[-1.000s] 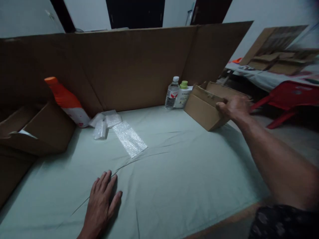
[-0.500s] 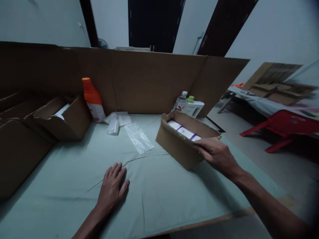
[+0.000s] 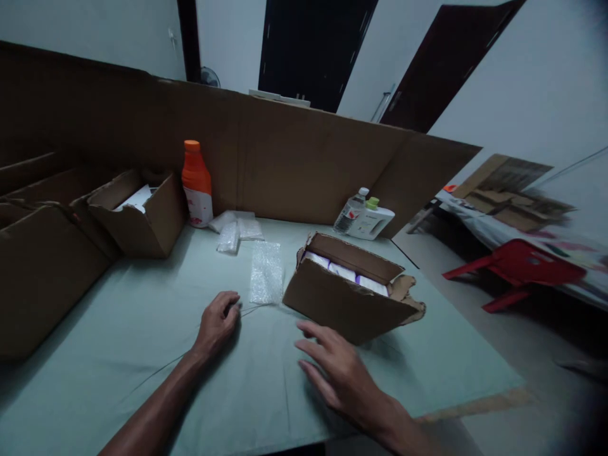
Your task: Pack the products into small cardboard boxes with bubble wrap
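Note:
A torn-edged cardboard box (image 3: 351, 297) stands at a slant on the right of the table; in it sits a row of white packs (image 3: 342, 272) with purple edges. My right hand (image 3: 339, 373) is open in front of the box, fingers apart and pointing left, holding nothing. Further left, my left hand (image 3: 219, 322) rests low over the cloth with its fingers curled in; whatever they may hold is hidden. A thin dark line, a cord or a crease, runs under it. Just beyond lies a flat bubble-wrap piece (image 3: 266, 272), between the left hand and the box.
Smaller bubble-wrap packets (image 3: 236, 231) lie behind, beside an orange bottle (image 3: 197, 183). Open cardboard boxes (image 3: 137, 218) line the left side. A clear bottle (image 3: 351, 212) and a white jug (image 3: 373, 221) stand at the back right. A cardboard partition (image 3: 294, 164) borders the table's far side.
My right hand has let go of the box and moved left. The box now stands lower on the table. My left hand's fingers have curled in, and the view has shifted.

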{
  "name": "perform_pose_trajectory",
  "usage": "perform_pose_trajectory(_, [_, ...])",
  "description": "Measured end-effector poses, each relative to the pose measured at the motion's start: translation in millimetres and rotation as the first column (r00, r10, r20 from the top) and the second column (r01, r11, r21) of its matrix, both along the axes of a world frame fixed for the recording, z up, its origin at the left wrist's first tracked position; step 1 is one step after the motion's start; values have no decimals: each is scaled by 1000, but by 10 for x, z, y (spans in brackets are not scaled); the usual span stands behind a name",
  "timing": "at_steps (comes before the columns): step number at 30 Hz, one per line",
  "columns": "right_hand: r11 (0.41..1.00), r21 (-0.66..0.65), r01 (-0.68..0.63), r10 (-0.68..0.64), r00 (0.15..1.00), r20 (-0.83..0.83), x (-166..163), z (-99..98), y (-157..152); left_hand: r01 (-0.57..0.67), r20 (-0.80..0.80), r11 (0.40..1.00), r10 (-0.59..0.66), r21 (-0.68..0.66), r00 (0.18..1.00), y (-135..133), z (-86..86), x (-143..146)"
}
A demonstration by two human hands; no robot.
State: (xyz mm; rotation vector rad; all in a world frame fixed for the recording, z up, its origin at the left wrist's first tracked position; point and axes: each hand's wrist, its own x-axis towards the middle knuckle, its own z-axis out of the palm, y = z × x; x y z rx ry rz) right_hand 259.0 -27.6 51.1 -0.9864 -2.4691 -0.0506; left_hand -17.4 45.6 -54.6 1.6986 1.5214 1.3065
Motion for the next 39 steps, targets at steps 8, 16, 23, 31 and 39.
perform_pose_trajectory(8, [950, -196, 242, -233, 970, 71, -1027, -891, 1209, -5, 1, 995, 5, 99, 1000, 16, -87, -69])
perform_pose_trajectory(16, [955, -283, 89, -146, 971, -187, -1035, -1019, 1274, 26, -55, 996, -22, 84, 998, 127, -205, -213])
perform_pose_trajectory(23, [858, -450, -248, -4, 872, -489, -1099, -939, 1084, 169, -214, 981, -146, 95, 966, 56, -220, -168])
perform_pose_trajectory(31, [833, -544, -102, -220, 841, -495, -825, -894, 1296, 127, -170, 985, -105, 121, 980, 81, -156, -215])
perform_pose_trajectory(39, [723, -645, -247, 117, 964, -237, -724, -702, 1201, 72, -114, 995, -64, 66, 991, 68, -75, -225])
